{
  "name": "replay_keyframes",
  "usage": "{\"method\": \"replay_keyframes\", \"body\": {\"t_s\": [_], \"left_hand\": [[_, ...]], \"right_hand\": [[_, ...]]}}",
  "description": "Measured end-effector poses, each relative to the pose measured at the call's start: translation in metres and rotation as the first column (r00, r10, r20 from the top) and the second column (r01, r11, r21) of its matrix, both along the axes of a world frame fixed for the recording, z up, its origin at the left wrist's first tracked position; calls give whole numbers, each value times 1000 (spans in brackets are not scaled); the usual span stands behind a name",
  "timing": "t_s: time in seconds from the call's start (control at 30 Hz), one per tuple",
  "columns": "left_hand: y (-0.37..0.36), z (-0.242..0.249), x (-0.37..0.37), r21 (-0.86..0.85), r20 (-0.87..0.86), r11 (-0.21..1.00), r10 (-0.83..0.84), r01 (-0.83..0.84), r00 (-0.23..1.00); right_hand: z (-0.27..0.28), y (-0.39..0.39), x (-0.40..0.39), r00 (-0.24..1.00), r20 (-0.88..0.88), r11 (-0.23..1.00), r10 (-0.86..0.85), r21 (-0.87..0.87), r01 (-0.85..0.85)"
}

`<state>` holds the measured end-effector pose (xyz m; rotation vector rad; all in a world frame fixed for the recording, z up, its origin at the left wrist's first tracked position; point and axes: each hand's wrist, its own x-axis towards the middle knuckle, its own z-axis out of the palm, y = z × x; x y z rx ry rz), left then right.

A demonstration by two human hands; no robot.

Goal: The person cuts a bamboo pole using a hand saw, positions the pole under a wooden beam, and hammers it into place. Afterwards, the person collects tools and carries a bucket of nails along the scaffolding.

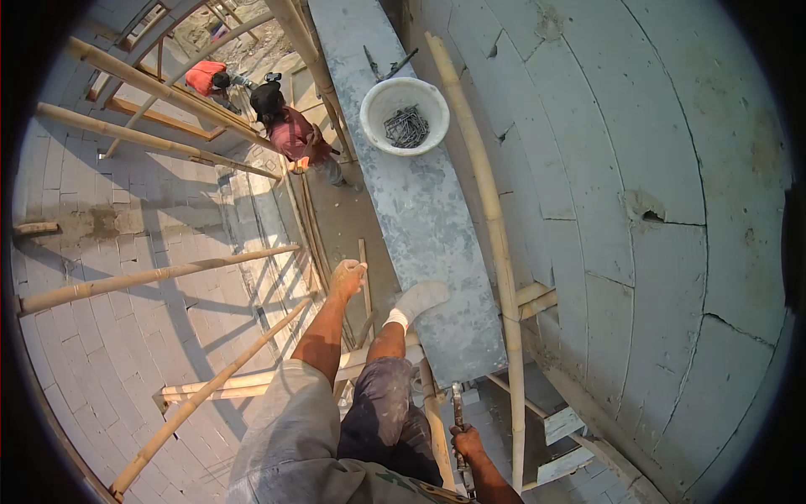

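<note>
Head view: you sit high on bamboo scaffolding beside a block wall.
Your left hand is out of view. Low at centre, your right hand is clenched around a metal tool, likely stiff, heavy; grip mid-shaft. Farther up the plank sits a nail bowl.

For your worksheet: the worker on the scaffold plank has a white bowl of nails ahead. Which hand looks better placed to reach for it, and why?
Probably the left. The right hand is closed around a metal rod near the plank's close end, so it is occupied. The left hand is out of view, so this is tentative. The white bowl sits far ahead either way.
</note>
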<state>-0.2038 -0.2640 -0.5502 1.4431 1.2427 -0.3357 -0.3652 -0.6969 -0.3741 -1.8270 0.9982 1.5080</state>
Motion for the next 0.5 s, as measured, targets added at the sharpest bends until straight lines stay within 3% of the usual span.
{"method": "replay_keyframes", "body": {"t_s": [0.03,0.1,0.13,0.23,0.27,0.3,0.37,0.4,0.43,0.5], "left_hand": [[-7,-1,-11,18,-23,999,-51,51,998],[-11,-25,-42,108,-48,945,-305,309,951],[-16,-5,-47,126,-62,924,-357,362,932],[-27,54,-55,78,-54,871,-483,486,874],[-28,72,-57,6,-43,900,-436,436,899],[-29,86,-57,-74,-48,912,-408,404,912],[-30,93,-61,-116,26,931,-344,345,938],[-34,109,-58,-150,21,915,-376,375,926],[-38,124,-53,-175,13,903,-396,392,918],[-49,131,-50,-184,-17,857,-492,481,871]], "right_hand": [[12,4,3,1000,0,1000,-13,-4,13],[27,4,2,999,35,999,29,14,-29],[32,3,0,998,53,999,45,17,-46],[19,-12,-30,908,192,928,373,-87,-362],[11,-19,-43,931,177,948,319,-51,-315],[58,2,-21,929,181,946,324,-84,-314],[37,-7,-51,900,216,923,379,-22,-383],[62,-2,-46,933,194,953,302,-57,-297],[93,4,-34,919,193,939,343,-40,-342],[93,3,-56,959,186,977,215,-47,-210]]}}
